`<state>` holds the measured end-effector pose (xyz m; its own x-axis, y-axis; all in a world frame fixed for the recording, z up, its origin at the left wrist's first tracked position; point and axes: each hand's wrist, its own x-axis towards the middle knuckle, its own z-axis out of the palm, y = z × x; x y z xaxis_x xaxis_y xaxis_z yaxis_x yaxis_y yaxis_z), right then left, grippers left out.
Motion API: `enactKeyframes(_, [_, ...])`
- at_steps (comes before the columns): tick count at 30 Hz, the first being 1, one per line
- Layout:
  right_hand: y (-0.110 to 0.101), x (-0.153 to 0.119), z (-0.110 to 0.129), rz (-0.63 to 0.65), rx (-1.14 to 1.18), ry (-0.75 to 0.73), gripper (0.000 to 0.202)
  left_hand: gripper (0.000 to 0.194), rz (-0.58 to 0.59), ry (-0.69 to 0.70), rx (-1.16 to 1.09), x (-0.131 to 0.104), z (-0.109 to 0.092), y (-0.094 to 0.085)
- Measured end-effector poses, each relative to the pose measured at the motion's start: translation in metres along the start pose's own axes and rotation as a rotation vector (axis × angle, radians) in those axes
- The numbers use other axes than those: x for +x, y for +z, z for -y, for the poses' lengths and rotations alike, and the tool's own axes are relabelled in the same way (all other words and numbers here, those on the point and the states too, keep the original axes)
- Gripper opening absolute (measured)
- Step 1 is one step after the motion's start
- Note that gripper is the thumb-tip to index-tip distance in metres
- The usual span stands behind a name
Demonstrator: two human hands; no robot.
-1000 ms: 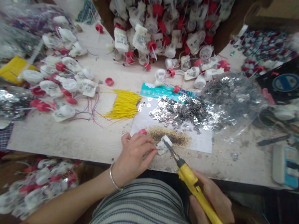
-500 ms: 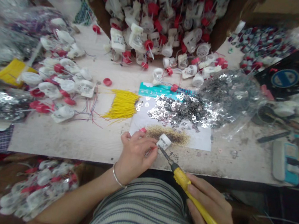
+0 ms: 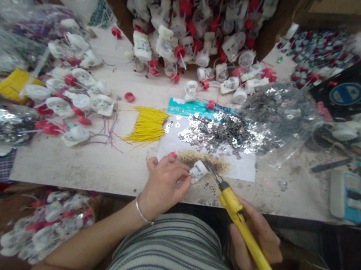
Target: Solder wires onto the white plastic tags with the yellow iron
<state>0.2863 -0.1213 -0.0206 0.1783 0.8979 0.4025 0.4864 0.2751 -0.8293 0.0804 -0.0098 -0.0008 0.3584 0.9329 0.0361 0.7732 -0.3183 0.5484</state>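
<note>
My left hand [image 3: 163, 183] pinches a small white plastic part [image 3: 198, 170] with a red piece against the table near its front edge. My right hand [image 3: 254, 242] grips a yellow-handled soldering iron [image 3: 246, 239]; its metal tip touches the white part's right side. Both sit over a white sheet [image 3: 244, 165] that carries a brownish patch of fine bits. A bundle of short yellow wires [image 3: 147, 125] lies just left of the sheet.
A heap of shiny metal pieces [image 3: 225, 133] spills from a clear bag behind the sheet. White and red parts pile up in a box [image 3: 198, 23] at the back, on the left [image 3: 73, 95] and in a basket [image 3: 46, 223] below the table.
The soldering iron tip dipped below the white part half a second ago and has come back up against it. My left hand has stayed put with the part.
</note>
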Motion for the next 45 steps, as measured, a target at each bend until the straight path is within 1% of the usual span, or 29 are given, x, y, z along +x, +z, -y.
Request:
enactKeyframes(2, [0.012,0.007,-0.006,-0.018,0.016,0.025,0.052,0.007,0.003,0.015,-0.015,-0.001,0.0,-0.005])
enactKeyframes(3, [0.019,0.012,-0.009,-0.009,0.012,0.036,0.045,0.012,-0.001,0.027,-0.024,-0.001,0.001,-0.008])
enactKeyframes(5, [0.034,0.026,-0.013,-0.004,0.03,0.014,0.025,0.03,-0.006,0.073,-0.032,-0.001,0.003,-0.014])
enactKeyframes(6, [0.041,0.032,-0.016,-0.018,0.041,-0.011,0.02,0.035,-0.003,0.11,-0.032,-0.001,0.005,-0.016])
enactKeyframes(7, [0.049,0.039,-0.018,-0.03,0.035,-0.045,0.02,0.034,0.011,0.151,-0.031,0.0,0.007,-0.018])
enactKeyframes(10, [0.07,0.054,-0.024,-0.021,-0.019,-0.145,0.019,0.012,0.093,0.26,-0.075,0.005,0.016,-0.018])
enactKeyframes(12, [0.077,0.058,-0.025,-0.014,-0.051,-0.172,0.017,0.013,0.141,0.239,-0.104,0.01,0.021,-0.016])
enactKeyframes(14, [0.079,0.057,-0.024,-0.041,-0.077,-0.175,0.017,0.015,0.165,0.173,-0.099,0.016,0.023,-0.013])
enactKeyframes(16, [0.077,0.052,-0.021,-0.066,-0.097,-0.176,0.018,0.016,0.163,0.148,-0.039,0.024,0.021,-0.008])
enactKeyframes(19, [0.072,0.045,-0.019,-0.078,-0.105,-0.148,0.022,0.014,0.164,0.21,0.088,0.037,0.014,-0.003])
enactKeyframes(21, [0.069,0.042,-0.019,-0.082,-0.11,-0.122,0.023,0.013,0.213,0.255,0.146,0.043,0.008,-0.002])
enactKeyframes(23, [0.068,0.04,-0.02,-0.082,-0.109,-0.109,0.024,0.016,0.291,0.279,0.169,0.045,0.006,-0.005])
enactKeyframes(25, [0.068,0.04,-0.02,-0.083,-0.085,-0.102,0.024,0.017,0.353,0.268,0.164,0.043,0.006,-0.008])
enactKeyframes(27, [0.069,0.039,-0.019,-0.071,-0.024,-0.078,0.023,0.018,0.37,0.229,0.138,0.042,0.01,-0.01])
enactKeyframes(30, [0.07,0.038,-0.019,-0.032,0.092,-0.011,0.02,0.019,0.323,0.156,0.104,0.044,0.016,-0.004])
enactKeyframes(33, [0.066,0.037,-0.022,-0.068,0.117,0.033,0.018,0.017,0.246,0.094,0.104,0.05,0.019,0.007])
enactKeyframes(35, [0.057,0.037,-0.023,-0.106,0.091,0.011,0.028,0.016,0.233,0.08,0.118,0.053,0.02,0.011])
enactKeyframes(36, [0.051,0.036,-0.023,-0.102,0.071,-0.015,0.034,0.016,0.239,0.078,0.126,0.054,0.019,0.012])
enactKeyframes(38, [0.038,0.035,-0.022,-0.058,0.022,-0.088,0.039,0.015,0.26,0.071,0.14,0.054,0.019,0.011])
enactKeyframes(40, [0.025,0.032,-0.019,0.004,-0.017,-0.119,0.041,0.015,0.261,0.047,0.137,0.052,0.018,0.008])
enactKeyframes(43, [0.013,0.027,-0.015,0.064,-0.04,-0.081,0.044,0.016,0.223,0.005,0.11,0.052,0.017,0.006])
enactKeyframes(45, [0.011,0.025,-0.014,0.076,-0.026,-0.063,0.039,0.016,0.2,-0.007,0.108,0.053,0.016,0.007])
